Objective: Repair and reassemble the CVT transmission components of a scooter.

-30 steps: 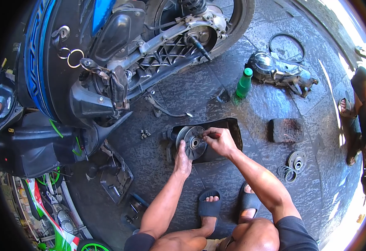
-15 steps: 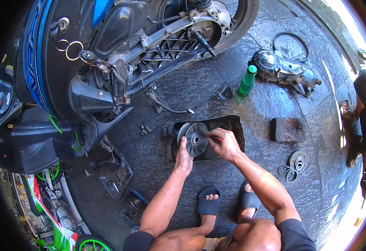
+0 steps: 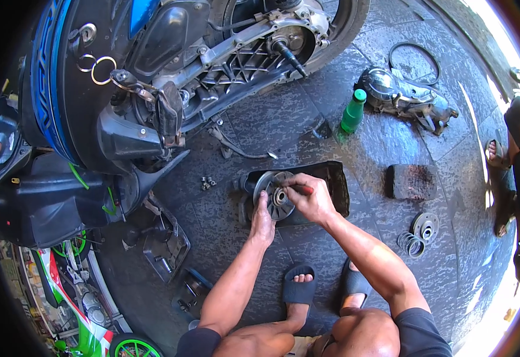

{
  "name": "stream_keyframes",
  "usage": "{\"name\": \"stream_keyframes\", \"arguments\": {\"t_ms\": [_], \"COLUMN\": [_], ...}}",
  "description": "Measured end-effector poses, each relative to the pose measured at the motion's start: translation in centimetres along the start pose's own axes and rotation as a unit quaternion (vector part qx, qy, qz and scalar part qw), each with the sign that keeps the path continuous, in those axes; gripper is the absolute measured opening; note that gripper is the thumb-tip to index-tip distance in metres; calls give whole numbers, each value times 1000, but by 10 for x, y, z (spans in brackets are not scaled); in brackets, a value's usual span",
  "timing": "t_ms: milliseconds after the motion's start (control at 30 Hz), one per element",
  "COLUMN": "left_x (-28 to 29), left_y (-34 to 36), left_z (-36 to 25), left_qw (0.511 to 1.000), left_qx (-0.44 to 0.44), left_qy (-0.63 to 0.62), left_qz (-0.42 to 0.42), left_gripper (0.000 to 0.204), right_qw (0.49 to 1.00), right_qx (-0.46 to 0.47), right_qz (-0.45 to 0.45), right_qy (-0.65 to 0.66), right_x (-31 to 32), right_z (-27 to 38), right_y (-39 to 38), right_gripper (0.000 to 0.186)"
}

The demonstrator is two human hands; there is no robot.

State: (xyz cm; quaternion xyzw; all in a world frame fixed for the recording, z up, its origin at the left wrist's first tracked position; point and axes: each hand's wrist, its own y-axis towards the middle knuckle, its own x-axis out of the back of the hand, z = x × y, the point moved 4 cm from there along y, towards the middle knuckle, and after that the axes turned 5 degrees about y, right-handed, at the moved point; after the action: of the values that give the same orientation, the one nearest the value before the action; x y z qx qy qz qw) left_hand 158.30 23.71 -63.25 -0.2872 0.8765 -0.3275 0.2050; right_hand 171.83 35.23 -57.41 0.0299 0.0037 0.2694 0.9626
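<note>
A round metal pulley with radial ribs and a hub in its middle is tilted up over a black tray. My left hand grips its lower left rim, thumb on the ribbed face. In my right hand is a slim red-handled tool, its handle end showing beside the fingers. The tool's tip lies against the pulley's upper ribbed face, above the hub; fingers partly hide it, and its kind is unclear.
A partly stripped scooter stands at the back left. Around the floor lie a green bottle, an engine cover, a belt, a dark block, a spring beside a round plate, and a parts tray.
My right hand has moved slightly up and left, taking the tool from the hub's right side to the pulley's upper face. The left hand keeps its grip.
</note>
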Motion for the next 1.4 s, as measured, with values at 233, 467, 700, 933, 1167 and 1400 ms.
{"name": "stream_keyframes", "arguments": {"t_ms": [233, 467, 700, 933, 1167, 1400], "left_x": [-2, -6, -5, -3, -8, -15], "left_y": [-4, -9, -8, -5, -10, -17], "left_z": [-8, -12, -12, -11, -12, -2], "left_qw": [1000, 999, 999, 1000, 999, 996], "left_qx": [-16, -22, -7, -1, 11, 36], "left_qy": [-5, -44, -5, -5, -26, -80], "left_qz": [9, 22, 31, 27, 27, 10], "left_gripper": [58, 63, 63, 61, 60, 56], "right_qw": [982, 986, 990, 995, 992, 869], "right_qx": [-31, -74, -3, 54, -7, -365], "right_qz": [-26, 83, 103, 79, 47, -91], "right_qy": [-184, -126, -96, -32, -120, 321], "right_x": [24, 13, -7, -13, -14, -34], "right_z": [-21, -12, 0, 2, 5, -26], "right_y": [-5, -14, -5, -11, -9, -38], "right_gripper": [14, 18, 15, 18, 16, 12]}}
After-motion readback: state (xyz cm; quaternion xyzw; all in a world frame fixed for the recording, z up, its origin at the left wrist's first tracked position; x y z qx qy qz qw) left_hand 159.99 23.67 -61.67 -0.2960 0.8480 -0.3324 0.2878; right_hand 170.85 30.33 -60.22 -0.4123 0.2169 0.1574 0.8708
